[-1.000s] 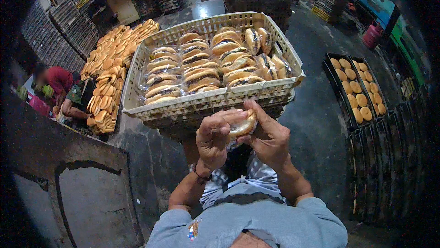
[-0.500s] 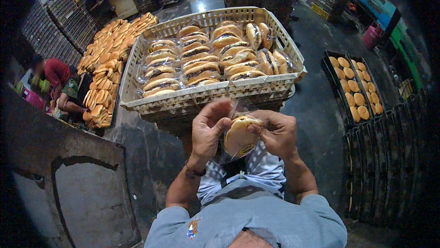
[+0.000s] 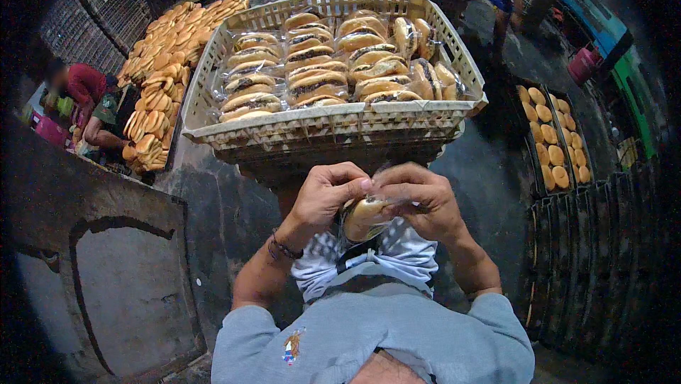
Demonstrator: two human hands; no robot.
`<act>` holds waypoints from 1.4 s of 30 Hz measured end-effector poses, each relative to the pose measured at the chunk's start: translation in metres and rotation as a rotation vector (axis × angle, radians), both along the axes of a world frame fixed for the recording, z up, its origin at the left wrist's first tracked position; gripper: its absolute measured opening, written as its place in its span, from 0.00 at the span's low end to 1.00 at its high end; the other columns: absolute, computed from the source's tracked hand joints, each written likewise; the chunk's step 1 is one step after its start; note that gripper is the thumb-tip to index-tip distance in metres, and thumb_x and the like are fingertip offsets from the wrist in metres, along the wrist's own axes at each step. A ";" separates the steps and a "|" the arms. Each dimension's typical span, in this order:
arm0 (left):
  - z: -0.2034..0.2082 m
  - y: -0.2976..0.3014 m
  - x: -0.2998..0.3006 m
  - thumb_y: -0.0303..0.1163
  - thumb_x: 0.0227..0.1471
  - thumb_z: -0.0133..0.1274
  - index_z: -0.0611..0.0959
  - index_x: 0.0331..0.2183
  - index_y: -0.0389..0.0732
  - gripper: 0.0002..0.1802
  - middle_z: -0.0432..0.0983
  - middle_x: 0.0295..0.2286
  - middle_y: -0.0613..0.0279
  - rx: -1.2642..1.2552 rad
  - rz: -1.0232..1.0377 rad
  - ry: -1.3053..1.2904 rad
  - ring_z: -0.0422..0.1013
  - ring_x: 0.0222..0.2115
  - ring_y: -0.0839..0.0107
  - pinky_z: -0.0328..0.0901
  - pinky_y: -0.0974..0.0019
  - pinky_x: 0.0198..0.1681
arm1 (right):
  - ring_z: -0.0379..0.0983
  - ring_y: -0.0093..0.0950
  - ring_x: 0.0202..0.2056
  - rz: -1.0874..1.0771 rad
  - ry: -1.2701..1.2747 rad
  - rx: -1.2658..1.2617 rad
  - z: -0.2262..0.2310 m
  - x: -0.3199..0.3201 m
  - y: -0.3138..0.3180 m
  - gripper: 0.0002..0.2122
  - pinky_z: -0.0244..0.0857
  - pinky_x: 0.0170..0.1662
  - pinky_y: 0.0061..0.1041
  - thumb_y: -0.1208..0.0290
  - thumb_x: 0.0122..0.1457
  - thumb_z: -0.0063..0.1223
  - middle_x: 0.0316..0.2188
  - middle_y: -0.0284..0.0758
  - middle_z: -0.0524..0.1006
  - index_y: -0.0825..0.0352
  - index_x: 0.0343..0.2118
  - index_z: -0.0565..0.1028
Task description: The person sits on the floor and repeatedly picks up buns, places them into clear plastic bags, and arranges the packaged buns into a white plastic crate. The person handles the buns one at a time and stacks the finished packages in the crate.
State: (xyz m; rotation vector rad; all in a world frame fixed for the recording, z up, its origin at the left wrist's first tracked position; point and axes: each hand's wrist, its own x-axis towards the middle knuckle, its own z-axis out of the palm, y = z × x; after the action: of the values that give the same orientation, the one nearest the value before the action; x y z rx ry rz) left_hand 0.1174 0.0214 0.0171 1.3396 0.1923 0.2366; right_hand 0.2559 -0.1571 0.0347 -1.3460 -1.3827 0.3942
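A round filled bun (image 3: 363,222) hangs in a clear plastic bag below my two hands, in front of my lap. My left hand (image 3: 328,194) pinches the top of the bag between thumb and fingers. Close beside it, my right hand (image 3: 425,203) has its fingers closed at the bag's top on the other side, slightly blurred. Just beyond my hands stands a cream plastic crate (image 3: 319,129) on a stack. Inside are rows of bagged buns (image 3: 316,82) with dark filling, most on edge, those at the right turned another way.
Loose buns (image 3: 159,65) are heaped at the left, where a person in a red shirt (image 3: 85,85) crouches. Black trays of round buns (image 3: 550,136) top a stack at the right. A dark panel (image 3: 128,207) stands near left. Another person's legs (image 3: 500,19) show at far right.
My right hand has moved from the bun's side up to the bag's top, near my left fingertips. The bun tilts more edge-on. A person has appeared at far right, and the view has shifted.
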 end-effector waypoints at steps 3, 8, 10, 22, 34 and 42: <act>0.004 0.005 -0.001 0.36 0.55 0.62 0.84 0.32 0.35 0.12 0.79 0.29 0.65 -0.004 -0.130 0.083 0.72 0.29 0.78 0.65 0.73 0.34 | 0.77 0.30 0.43 -0.053 -0.067 -0.007 0.002 -0.004 -0.001 0.15 0.72 0.45 0.26 0.79 0.46 0.69 0.41 0.34 0.77 0.60 0.39 0.84; 0.004 0.014 0.007 0.35 0.54 0.64 0.85 0.32 0.35 0.12 0.79 0.29 0.68 -0.096 -0.277 0.172 0.71 0.30 0.80 0.67 0.73 0.35 | 0.76 0.24 0.37 -0.039 -0.078 -0.079 0.002 -0.007 -0.006 0.15 0.72 0.38 0.23 0.83 0.42 0.71 0.36 0.32 0.77 0.61 0.36 0.85; 0.004 0.012 0.008 0.35 0.52 0.65 0.86 0.33 0.35 0.12 0.79 0.31 0.65 0.048 -0.214 0.089 0.72 0.32 0.79 0.67 0.72 0.36 | 0.76 0.24 0.36 -0.044 -0.033 -0.098 -0.006 -0.005 -0.008 0.15 0.71 0.37 0.23 0.83 0.42 0.71 0.34 0.32 0.77 0.61 0.36 0.85; 0.001 -0.010 -0.005 0.30 0.44 0.69 0.89 0.33 0.39 0.11 0.81 0.31 0.60 0.624 0.150 -0.160 0.77 0.32 0.69 0.71 0.67 0.36 | 0.75 0.17 0.31 -0.143 0.381 -0.078 -0.012 0.006 -0.005 0.16 0.70 0.34 0.20 0.77 0.52 0.69 0.29 0.33 0.80 0.67 0.35 0.68; 0.005 -0.026 0.003 0.25 0.44 0.67 0.87 0.41 0.39 0.17 0.84 0.28 0.59 0.622 0.262 -0.199 0.78 0.30 0.71 0.70 0.69 0.38 | 0.75 0.28 0.29 -0.147 -0.130 -0.006 0.004 0.009 -0.007 0.10 0.68 0.33 0.28 0.77 0.47 0.67 0.27 0.35 0.79 0.67 0.30 0.75; 0.016 -0.038 0.006 0.23 0.43 0.67 0.87 0.42 0.42 0.19 0.84 0.35 0.59 0.934 0.358 -0.266 0.77 0.40 0.66 0.67 0.62 0.50 | 0.76 0.32 0.29 -0.313 -0.355 0.106 0.006 0.007 -0.011 0.16 0.68 0.33 0.27 0.87 0.40 0.63 0.26 0.36 0.80 0.67 0.35 0.82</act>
State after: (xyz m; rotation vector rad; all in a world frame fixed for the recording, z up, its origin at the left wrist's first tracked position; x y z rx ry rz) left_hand 0.1237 -0.0166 0.0327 2.1710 0.0909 0.8784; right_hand 0.2626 -0.1678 0.0407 -1.5633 -1.4222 -0.1324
